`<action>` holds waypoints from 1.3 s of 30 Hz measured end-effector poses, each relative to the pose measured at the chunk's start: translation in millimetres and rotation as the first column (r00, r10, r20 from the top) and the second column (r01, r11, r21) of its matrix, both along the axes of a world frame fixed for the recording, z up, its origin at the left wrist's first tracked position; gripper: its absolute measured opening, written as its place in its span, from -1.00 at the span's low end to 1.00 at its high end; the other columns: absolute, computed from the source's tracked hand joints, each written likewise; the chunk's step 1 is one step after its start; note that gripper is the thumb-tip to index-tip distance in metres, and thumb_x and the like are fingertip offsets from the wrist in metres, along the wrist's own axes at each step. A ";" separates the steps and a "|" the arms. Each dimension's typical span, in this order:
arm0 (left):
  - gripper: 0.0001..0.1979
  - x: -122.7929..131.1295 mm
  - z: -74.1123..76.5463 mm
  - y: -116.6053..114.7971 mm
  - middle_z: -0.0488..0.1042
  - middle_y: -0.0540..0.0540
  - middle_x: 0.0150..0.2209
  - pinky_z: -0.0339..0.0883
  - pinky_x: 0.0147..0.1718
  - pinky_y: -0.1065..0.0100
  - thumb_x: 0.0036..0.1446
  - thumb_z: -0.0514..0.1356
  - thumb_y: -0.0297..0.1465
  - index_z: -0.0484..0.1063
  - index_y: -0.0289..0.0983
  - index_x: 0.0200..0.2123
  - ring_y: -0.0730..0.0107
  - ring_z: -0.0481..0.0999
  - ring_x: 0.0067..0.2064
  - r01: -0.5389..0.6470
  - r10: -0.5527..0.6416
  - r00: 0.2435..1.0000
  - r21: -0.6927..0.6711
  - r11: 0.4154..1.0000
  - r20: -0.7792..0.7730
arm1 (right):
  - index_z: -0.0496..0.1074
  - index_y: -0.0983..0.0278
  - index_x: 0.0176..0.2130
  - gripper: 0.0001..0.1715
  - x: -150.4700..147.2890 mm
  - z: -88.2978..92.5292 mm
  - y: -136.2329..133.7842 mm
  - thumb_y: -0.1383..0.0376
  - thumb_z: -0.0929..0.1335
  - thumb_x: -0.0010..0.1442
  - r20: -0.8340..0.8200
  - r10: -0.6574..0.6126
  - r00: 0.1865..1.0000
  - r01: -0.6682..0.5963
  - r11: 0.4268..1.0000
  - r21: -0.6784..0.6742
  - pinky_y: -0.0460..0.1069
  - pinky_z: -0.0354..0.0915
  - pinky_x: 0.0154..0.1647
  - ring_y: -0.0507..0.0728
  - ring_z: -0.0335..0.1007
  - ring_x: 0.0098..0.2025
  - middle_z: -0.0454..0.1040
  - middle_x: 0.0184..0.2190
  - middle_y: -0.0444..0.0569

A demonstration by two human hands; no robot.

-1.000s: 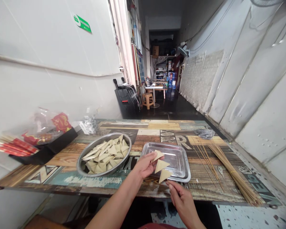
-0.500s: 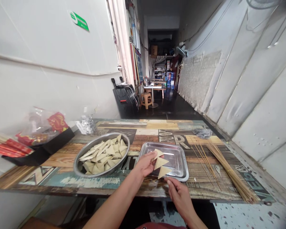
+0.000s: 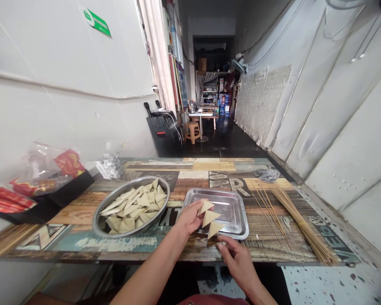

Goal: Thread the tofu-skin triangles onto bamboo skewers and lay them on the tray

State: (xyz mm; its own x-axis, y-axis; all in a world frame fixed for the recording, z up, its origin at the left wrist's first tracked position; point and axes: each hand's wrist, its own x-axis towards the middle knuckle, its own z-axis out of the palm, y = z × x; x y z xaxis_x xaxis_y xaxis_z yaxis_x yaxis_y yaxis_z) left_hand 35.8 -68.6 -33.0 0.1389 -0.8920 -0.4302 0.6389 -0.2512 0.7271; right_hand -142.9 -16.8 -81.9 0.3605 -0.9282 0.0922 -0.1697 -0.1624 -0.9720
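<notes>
Three pale triangular pieces (image 3: 211, 218), which look like folded tofu skin, sit in a row on a thin skewer over the near side of a metal tray (image 3: 238, 231). My left hand (image 3: 190, 217) pinches the farthest triangle. Closed around the skewer's near end is my right hand (image 3: 236, 253); most of the skewer is hidden by the pieces and fingers. To the left, a round steel bowl (image 3: 97, 226) holds many more such triangles (image 3: 136, 205).
Several loose skewers (image 3: 271, 214) and a thick bundle of skewers (image 3: 305, 228) lie at the right. A crumpled grey bag (image 3: 266, 174) is behind them. At far left stands a black box (image 3: 66, 186) with red packets. The patterned table (image 3: 197, 250) ends close to me.
The view has shifted slightly, so the table and its things appear a little farther left. Both hands keep hold of the skewer and its triangles, with little other movement.
</notes>
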 end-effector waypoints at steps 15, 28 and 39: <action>-0.90 4.9 2.8 -3.8 0.50 -0.15 -0.47 0.42 -0.40 0.30 0.01 0.13 -0.50 0.38 -0.37 -0.34 0.33 0.52 -0.44 -0.092 0.092 0.996 0.016 0.996 0.001 | 0.46 0.33 -0.18 -0.59 -8.9 3.2 11.4 0.15 0.18 0.20 -0.168 -0.029 0.985 0.003 0.988 -0.154 -0.14 0.19 -0.61 0.05 0.27 -0.63 0.34 -0.71 -0.12; -0.86 3.6 5.6 -6.9 0.51 -0.19 -0.45 0.42 -0.41 0.30 0.08 0.11 -0.42 0.37 -0.39 -0.34 0.33 0.51 -0.44 -0.026 0.025 1.000 -0.023 0.999 -0.009 | 0.45 0.32 -0.19 -0.60 -4.6 2.6 7.8 0.14 0.19 0.20 -0.105 -0.053 0.993 0.041 0.992 -0.116 -0.12 0.14 -0.58 0.04 0.16 -0.61 0.28 -0.68 -0.14; -0.80 -25.7 -6.7 17.6 0.50 -0.17 -0.36 0.41 -0.26 0.19 -0.05 0.24 -0.42 0.36 -0.37 -0.32 0.26 0.52 -0.29 0.120 -0.118 0.990 0.029 0.992 -0.081 | 0.44 0.34 -0.19 -0.61 3.5 8.7 2.7 0.14 0.20 0.19 -0.046 -0.093 0.995 0.087 0.990 -0.111 -0.13 0.08 -0.62 0.01 0.08 -0.65 0.15 -0.71 -0.20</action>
State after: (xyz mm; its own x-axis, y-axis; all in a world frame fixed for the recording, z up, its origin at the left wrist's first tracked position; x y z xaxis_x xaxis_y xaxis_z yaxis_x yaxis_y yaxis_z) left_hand 10.2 -51.0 -39.7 -0.0033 -0.8850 -0.4655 0.6583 -0.3523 0.6652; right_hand -139.4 -14.1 -73.2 0.2829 -0.9425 0.1779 -0.2369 -0.2484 -0.9392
